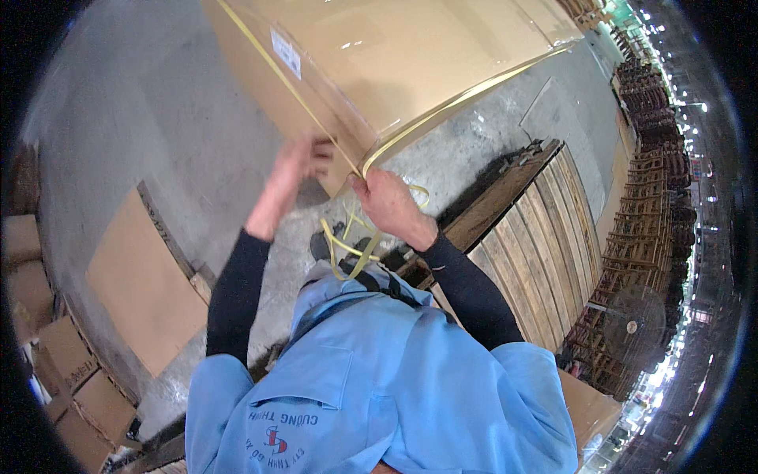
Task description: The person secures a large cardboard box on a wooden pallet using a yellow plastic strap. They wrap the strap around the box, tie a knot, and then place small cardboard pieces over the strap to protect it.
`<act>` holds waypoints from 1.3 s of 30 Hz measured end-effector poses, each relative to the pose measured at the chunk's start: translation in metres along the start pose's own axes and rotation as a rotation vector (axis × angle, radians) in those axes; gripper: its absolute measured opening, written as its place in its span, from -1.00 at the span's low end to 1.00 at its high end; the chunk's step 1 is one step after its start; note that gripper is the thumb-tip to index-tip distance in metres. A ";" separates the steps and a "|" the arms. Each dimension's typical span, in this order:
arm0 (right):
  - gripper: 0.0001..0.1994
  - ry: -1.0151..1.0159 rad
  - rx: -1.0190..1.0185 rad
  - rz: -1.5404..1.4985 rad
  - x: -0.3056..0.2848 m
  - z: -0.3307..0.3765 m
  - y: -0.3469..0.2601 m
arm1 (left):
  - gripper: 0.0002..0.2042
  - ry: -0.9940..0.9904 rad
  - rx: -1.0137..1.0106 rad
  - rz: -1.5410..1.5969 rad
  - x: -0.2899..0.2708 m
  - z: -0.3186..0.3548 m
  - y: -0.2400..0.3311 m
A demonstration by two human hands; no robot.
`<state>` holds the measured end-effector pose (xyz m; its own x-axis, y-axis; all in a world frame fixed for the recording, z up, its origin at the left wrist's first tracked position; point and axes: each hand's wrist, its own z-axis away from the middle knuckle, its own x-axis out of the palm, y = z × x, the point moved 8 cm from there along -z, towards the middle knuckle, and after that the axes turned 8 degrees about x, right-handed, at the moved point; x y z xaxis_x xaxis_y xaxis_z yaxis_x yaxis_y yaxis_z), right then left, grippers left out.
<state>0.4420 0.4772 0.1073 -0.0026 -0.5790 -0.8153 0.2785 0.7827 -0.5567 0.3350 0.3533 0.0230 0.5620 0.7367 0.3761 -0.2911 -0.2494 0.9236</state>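
A large brown cardboard box (426,59) with clear tape and a white label stands in front of me. A yellow packing strap (278,69) runs along its side and top edge to the near corner. At that corner my right hand (388,204) is closed on the strap, thumb pressed against the fingers. The loose end of the strap hangs in loops (347,261) below it, before my waist. Slightly blurred, my left hand (298,167) is beside the box's near side, fingers apart; nothing shows in it.
A slatted wooden pallet (541,245) lies at my right. Flat cardboard (146,280) lies on the grey floor at left, with more cardboard boxes (79,371) farther left. Stacked wooden frames (639,205) and a round fan (632,325) stand at the far right.
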 end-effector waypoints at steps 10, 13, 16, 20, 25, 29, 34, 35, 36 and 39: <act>-0.68 -0.045 0.022 -0.182 -0.011 0.012 -0.014 | -0.79 -0.199 0.246 0.843 -0.039 -0.099 0.104; -0.65 -0.089 0.093 -0.363 -0.035 0.020 -0.001 | -0.88 0.382 0.246 0.500 -0.085 -0.058 0.126; -0.58 0.109 0.186 -0.572 -0.084 0.031 0.031 | -0.84 0.307 0.417 0.173 -0.082 0.010 0.199; -0.63 0.407 0.294 -0.652 -0.170 0.046 0.083 | -0.73 0.152 0.451 -0.303 -0.048 0.081 0.237; -0.66 0.599 0.237 -0.936 -0.214 0.064 0.086 | -0.71 0.352 0.475 -0.790 -0.016 0.146 0.224; -0.64 0.407 0.163 -0.982 -0.177 0.058 0.064 | -0.76 0.158 0.472 -0.631 0.014 0.151 0.195; -0.66 0.603 0.158 -1.050 -0.192 0.086 0.063 | -0.71 0.353 0.643 -0.473 0.001 0.171 0.242; -0.67 0.696 0.177 -1.093 -0.204 0.100 0.064 | -0.70 0.352 0.704 -0.489 -0.001 0.177 0.264; -0.65 0.692 0.114 -1.066 -0.215 0.108 0.052 | -0.69 0.384 0.708 -0.507 -0.011 0.176 0.285; -0.65 0.725 0.094 -0.952 -0.229 0.141 0.037 | -0.65 0.518 0.749 -0.539 -0.038 0.169 0.345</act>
<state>0.5883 0.6069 0.2959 -0.7772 -0.6293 0.0010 -0.0603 0.0730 -0.9955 0.3439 0.1336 0.3400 0.0249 0.9996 -0.0117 0.5492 -0.0039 0.8357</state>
